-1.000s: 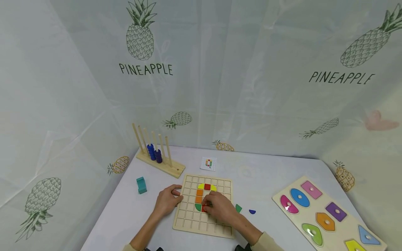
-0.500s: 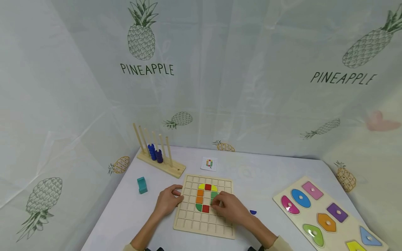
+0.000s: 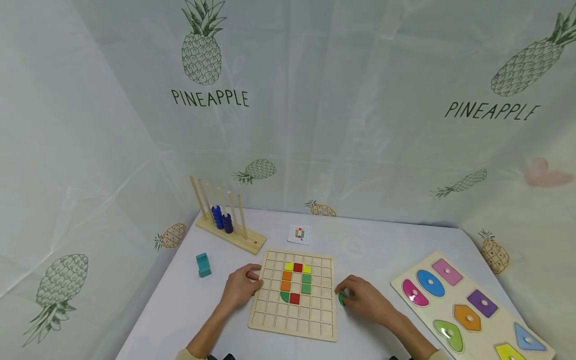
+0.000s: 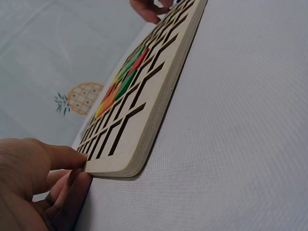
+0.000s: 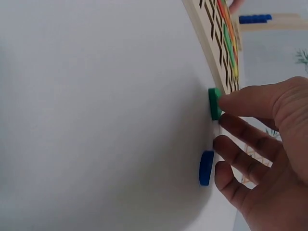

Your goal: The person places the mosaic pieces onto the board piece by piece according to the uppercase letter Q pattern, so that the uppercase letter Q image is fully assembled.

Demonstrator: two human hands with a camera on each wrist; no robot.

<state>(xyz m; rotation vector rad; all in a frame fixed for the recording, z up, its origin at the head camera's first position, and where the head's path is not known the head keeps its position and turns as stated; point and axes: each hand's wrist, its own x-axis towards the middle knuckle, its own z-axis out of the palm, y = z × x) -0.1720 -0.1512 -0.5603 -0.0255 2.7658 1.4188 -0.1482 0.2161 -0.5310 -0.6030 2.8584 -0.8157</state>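
A square wooden grid board (image 3: 270,320) lies on the table with red, orange, yellow and green pieces forming a ring in its cells. My left hand (image 3: 239,288) grips the board's left edge, fingers over its rim in the left wrist view. To the right of the board, my right hand (image 3: 366,300) has thumb and index finger at a green rounded piece (image 5: 214,103), pinching it at the tabletop. A blue half-round piece (image 5: 206,168) lies beside it, under the other curled fingers in the right wrist view. Behind the board is a small pattern card (image 3: 299,234).
A peg stand (image 3: 243,242) with blue and dark purple rings stands at the back left. Nearby lies a teal block (image 3: 203,265). A wooden shape puzzle (image 3: 432,317) with knobbed coloured pieces occupies the right side. Pineapple-print curtain (image 3: 315,150) surrounds the table.
My right hand has left the board and moved right to the green piece on the table. The green squares in the ring's right side are now uncovered. My left hand has stayed put.
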